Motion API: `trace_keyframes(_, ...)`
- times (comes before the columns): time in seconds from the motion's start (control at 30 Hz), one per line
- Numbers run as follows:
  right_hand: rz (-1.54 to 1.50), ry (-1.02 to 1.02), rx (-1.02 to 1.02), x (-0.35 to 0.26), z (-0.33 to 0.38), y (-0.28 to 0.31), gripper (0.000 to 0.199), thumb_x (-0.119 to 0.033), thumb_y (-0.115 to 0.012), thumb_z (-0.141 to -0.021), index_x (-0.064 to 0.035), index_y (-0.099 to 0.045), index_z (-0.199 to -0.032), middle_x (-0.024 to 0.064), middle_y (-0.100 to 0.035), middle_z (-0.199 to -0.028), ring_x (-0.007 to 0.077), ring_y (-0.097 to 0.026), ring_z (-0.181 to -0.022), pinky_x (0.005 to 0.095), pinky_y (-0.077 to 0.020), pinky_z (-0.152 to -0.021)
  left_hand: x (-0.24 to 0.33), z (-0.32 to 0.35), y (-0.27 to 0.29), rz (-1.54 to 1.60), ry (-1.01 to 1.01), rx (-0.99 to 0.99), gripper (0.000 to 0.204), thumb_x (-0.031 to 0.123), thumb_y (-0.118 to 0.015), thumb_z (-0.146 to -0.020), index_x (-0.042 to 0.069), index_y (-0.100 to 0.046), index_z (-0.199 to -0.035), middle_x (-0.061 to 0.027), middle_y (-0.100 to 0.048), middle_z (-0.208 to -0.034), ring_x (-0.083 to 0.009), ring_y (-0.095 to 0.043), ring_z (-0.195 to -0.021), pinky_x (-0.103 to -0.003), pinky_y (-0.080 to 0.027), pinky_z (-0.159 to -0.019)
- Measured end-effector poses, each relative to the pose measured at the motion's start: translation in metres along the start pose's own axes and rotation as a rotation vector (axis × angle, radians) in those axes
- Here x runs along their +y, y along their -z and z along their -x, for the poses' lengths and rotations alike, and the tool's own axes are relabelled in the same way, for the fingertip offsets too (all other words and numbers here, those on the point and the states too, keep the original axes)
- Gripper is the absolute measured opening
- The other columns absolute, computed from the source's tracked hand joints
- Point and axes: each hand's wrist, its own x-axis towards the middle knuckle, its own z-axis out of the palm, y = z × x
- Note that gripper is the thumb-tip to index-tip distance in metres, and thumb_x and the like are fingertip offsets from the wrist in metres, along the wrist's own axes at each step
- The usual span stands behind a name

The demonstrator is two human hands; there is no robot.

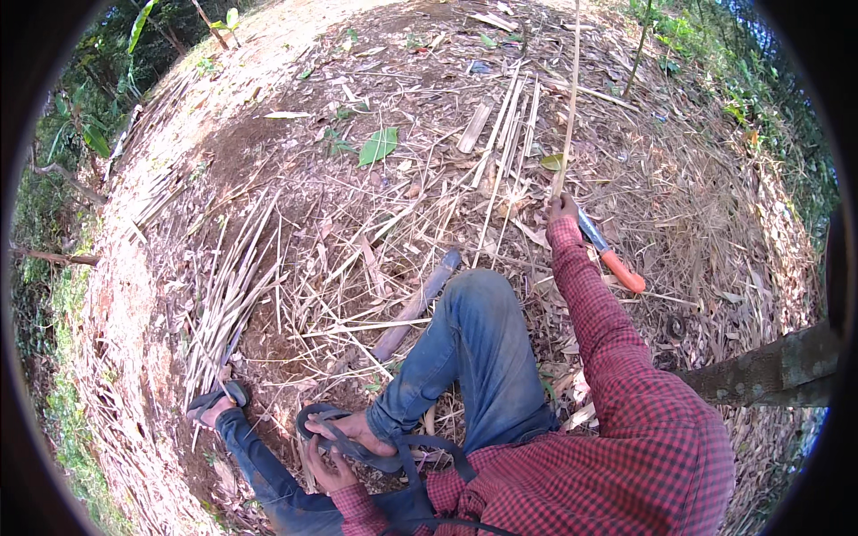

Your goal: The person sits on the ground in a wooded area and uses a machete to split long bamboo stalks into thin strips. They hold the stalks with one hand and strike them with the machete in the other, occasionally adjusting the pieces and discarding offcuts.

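My right arm in a red checked sleeve reaches forward. Its hand [561,209] is closed around the lower end of a long thin bamboo strip [571,107], which points away from me. Beside that wrist lies a large knife with an orange handle [623,271]; part of its blade is hidden by the hand and sleeve. My left hand [331,468] is low by my sandalled foot [353,433], fingers apart and holding nothing I can see. Ahead of my bent knee a short piece of log [418,304] lies on the ground, partly covered by the knee.
A pile of thin strips [237,295] lies at the left, near my other foot. Wider split slats [511,129] lie ahead, with a green leaf [378,146] to their left. Dry leaves and shavings litter the ground. A thick trunk or branch [764,371] stands at the right.
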Motion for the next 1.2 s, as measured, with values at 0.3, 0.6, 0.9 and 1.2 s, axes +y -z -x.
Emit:
trace_keyframes(0.3, 0.043, 0.411, -0.214, 0.002, -0.003, 0.038, 0.027, -0.022, -0.053, -0.087, 0.0003, -0.058, -0.101, 0.0102, -0.059, -0.076, 0.0155, -0.054, -0.068, 0.028, -0.044, -0.064, 0.033, -0.048, 0.004, -0.044, -0.128, 0.074, 0.042, 0.016, -0.053, -0.084, -0.001, -0.046, -0.121, -0.0201, -0.046, -0.119, -0.0342, -0.044, -0.114, -0.043, -0.034, -0.097)
trace_keyframes(0.6, 0.408, 1.201, -0.451, -0.056, 0.072, 0.063, 0.015, -0.014, -0.061, -0.081, -0.0067, -0.061, -0.094, 0.011, -0.059, -0.076, 0.0282, -0.06, -0.068, 0.0349, -0.0479, -0.057, 0.163, -0.205, 0.051, -0.287, -0.732, 0.387, 0.045, 0.018, -0.052, -0.087, 0.007, -0.042, -0.129, -0.0151, -0.041, -0.13, -0.0306, -0.039, -0.12, -0.042, -0.033, -0.099)
trace_keyframes(0.9, 0.495, 1.429, -0.665, -0.09, 0.055, 0.075, 0.012, -0.015, -0.059, -0.081, -0.0043, -0.059, -0.085, 0.0075, -0.055, -0.07, 0.025, -0.055, -0.064, 0.0371, -0.0466, -0.063, 0.095, -0.243, 0.022, -0.5, -0.721, -0.301, 0.029, 0.036, -0.05, -0.087, 0.01, -0.059, -0.098, -0.0074, -0.063, -0.082, -0.0221, -0.062, -0.075, -0.037, -0.049, -0.07)
trace_keyframes(1.2, 0.633, 1.565, -0.686, -0.123, 0.191, -0.025, 0.051, -0.033, -0.049, -0.086, -0.0118, -0.037, -0.131, 0.0131, -0.041, -0.129, 0.028, -0.036, -0.123, 0.0419, -0.0289, -0.103, 0.11, -0.174, -0.072, -0.526, -0.606, -0.266, 0.027, 0.037, -0.051, -0.086, 0.012, -0.057, -0.078, -0.0049, -0.061, -0.066, -0.0231, -0.059, -0.053, -0.035, -0.046, -0.044)
